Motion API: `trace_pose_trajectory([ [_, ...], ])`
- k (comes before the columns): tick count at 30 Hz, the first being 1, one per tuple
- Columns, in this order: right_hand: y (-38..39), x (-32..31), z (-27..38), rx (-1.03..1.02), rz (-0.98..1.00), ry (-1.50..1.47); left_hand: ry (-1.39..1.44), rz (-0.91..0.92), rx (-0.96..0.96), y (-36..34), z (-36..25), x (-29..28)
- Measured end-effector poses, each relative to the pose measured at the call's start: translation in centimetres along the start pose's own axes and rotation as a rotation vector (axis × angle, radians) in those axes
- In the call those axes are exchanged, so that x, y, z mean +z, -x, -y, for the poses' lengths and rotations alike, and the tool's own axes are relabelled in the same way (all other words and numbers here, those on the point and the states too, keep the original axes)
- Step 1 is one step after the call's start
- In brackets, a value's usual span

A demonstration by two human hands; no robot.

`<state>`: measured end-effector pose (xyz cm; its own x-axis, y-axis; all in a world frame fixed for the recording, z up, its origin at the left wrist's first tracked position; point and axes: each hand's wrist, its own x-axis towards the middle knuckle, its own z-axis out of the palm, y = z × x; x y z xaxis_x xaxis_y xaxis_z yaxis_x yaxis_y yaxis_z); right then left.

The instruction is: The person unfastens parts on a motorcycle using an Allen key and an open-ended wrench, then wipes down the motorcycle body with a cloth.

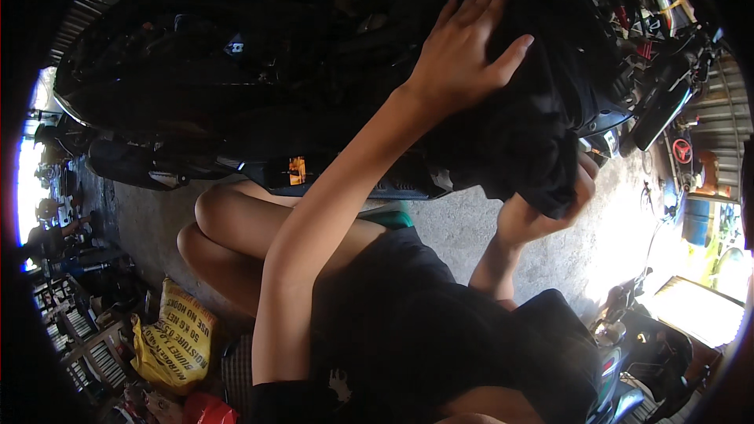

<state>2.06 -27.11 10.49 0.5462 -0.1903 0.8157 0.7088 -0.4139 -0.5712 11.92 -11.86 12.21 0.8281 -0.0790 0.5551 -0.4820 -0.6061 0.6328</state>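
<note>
Person's left hand (463, 59) palm down on dull black fabric cloth (542, 102), fingers slightly spread, thumb held out. Right hand (542, 220) closed around cloth's bunched lower corner, fingers on far side, exact thumb contact unclear. Cloth draped over right part of dark motorcycle with black plastic bodywork (181, 110), lower folds above grey concrete floor (452, 228). Crumpled yellow sack with dark print (181, 338) at lower left.

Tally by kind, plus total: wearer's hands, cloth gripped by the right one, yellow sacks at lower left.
Hands: 2 (left hand, flat with fingers extended; right hand, gripping)
Black cloth: 1
Yellow sack: 1
Total: 4
</note>
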Motion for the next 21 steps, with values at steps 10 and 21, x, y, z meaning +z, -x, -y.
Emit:
trace_pose_trajectory([
  [10, 0.4, 0.1, 0.2, 0.004, 0.007, -0.014, 0.234, 0.254, 0.087, -1.0, -4.7, 1.4],
  [21, 1.0, -2.6, 0.5, 0.059, -0.01, 0.051, 0.077, 0.261, 0.476, -1.0, -5.5, 4.0],
])
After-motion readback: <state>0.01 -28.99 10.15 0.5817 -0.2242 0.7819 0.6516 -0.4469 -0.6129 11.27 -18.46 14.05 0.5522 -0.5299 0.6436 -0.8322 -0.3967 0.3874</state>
